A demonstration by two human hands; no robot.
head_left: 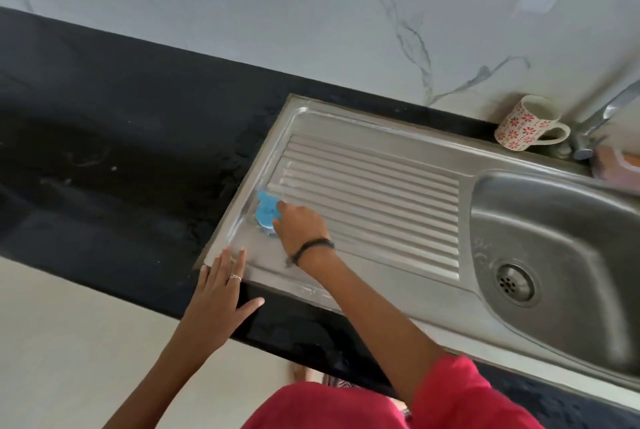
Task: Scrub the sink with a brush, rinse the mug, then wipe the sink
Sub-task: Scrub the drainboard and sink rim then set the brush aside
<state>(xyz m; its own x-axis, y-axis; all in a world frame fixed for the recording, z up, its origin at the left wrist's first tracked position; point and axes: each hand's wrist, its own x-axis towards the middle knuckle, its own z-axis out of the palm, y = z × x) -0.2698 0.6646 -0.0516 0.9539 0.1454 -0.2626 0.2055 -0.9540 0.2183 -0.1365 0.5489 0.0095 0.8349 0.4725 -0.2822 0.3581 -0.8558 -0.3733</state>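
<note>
brush (267, 210): lower part hidden under right hand (300, 225) | sink (554, 238): basin cut by right edge | tap (602, 120): top cut off

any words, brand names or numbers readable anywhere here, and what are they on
None can be read.
mug: only a red flower pattern, no lettering.
sink: no stamp or brand shows on the steel.
blue brush, in the grip of the right hand: no label shows.
pink and orange thing by the tap: too blurred to tell.
</note>
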